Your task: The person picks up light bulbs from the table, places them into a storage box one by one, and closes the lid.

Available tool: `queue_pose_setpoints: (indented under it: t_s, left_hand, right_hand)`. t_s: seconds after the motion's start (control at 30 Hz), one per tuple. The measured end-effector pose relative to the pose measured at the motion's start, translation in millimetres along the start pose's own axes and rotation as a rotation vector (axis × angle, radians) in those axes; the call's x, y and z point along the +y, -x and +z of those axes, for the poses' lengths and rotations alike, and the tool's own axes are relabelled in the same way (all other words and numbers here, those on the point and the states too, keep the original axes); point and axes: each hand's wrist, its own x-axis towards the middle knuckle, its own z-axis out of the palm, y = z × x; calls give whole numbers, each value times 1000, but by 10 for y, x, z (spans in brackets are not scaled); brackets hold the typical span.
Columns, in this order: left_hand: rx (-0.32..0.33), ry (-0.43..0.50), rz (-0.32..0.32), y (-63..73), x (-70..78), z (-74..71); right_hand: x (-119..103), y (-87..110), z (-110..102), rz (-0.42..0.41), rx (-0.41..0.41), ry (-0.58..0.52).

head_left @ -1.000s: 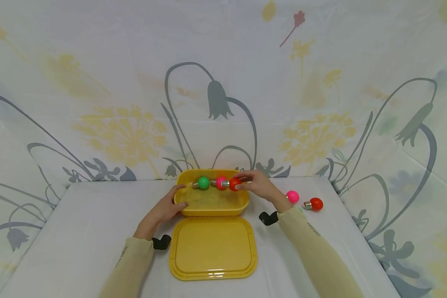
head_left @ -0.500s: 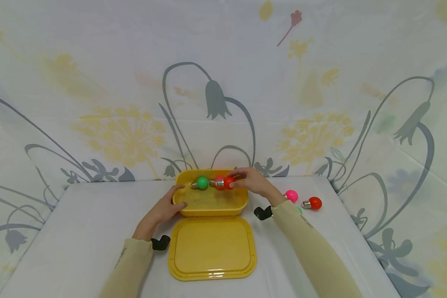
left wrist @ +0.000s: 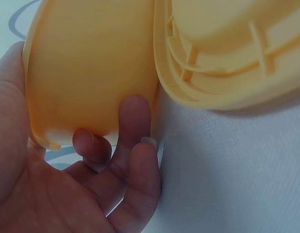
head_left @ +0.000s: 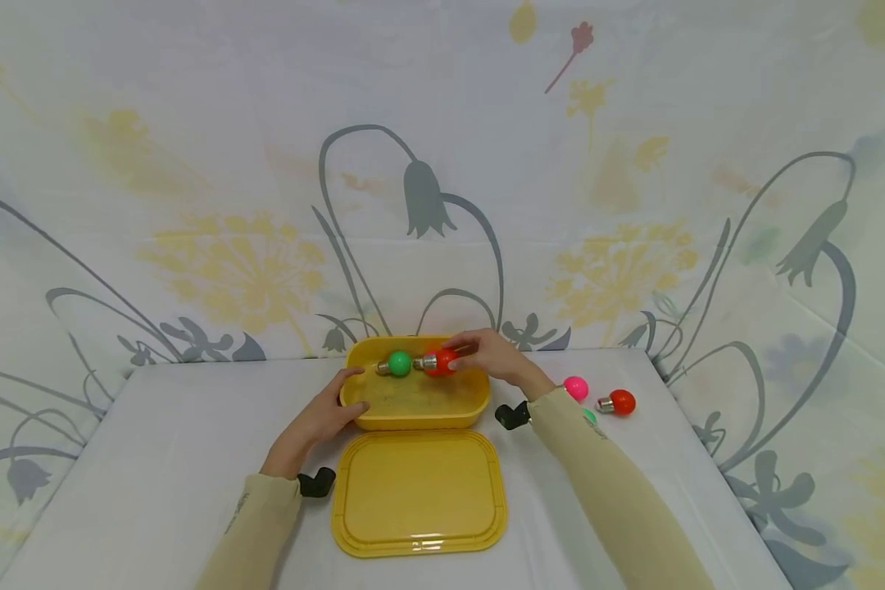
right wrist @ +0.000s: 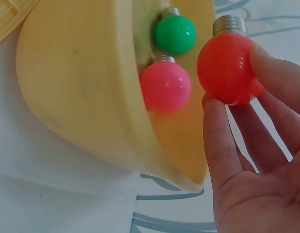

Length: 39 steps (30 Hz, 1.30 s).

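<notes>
My right hand pinches a red light bulb by its round end, thumb on one side and fingers on the other. The bulb is over the far part of a yellow plastic box, its metal screw base pointing left in the head view. Inside the box lie a green bulb and a pink bulb; from the head, the red bulb covers most of the pink one. My left hand holds the box's left end, with fingers against the outer wall in the left wrist view.
A yellow lid lies flat just in front of the box. Right of the box are another pink bulb, another red bulb and a green bulb partly hidden by my right sleeve. Behind the table hangs a flower-printed cloth.
My right hand has moved a little left with the red bulb, which now overlaps the pink bulb more in the head view. The left hand stays on the box.
</notes>
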Motion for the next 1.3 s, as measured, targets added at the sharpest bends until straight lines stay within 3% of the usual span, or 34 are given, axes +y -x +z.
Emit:
queue_pose_setpoints:
  t_s: [0.53, 1.0, 1.3]
  left_hand:
    - [-6, 10, 0, 22, 9, 0]
    - [-6, 3, 24, -1, -7, 1]
    - [-4, 11, 7, -10, -2, 1]
  right_hand:
    - [27, -146, 42, 30, -48, -9]
    - [-112, -311, 117, 31, -90, 37]
    - [-142, -397, 175, 34, -133, 3]
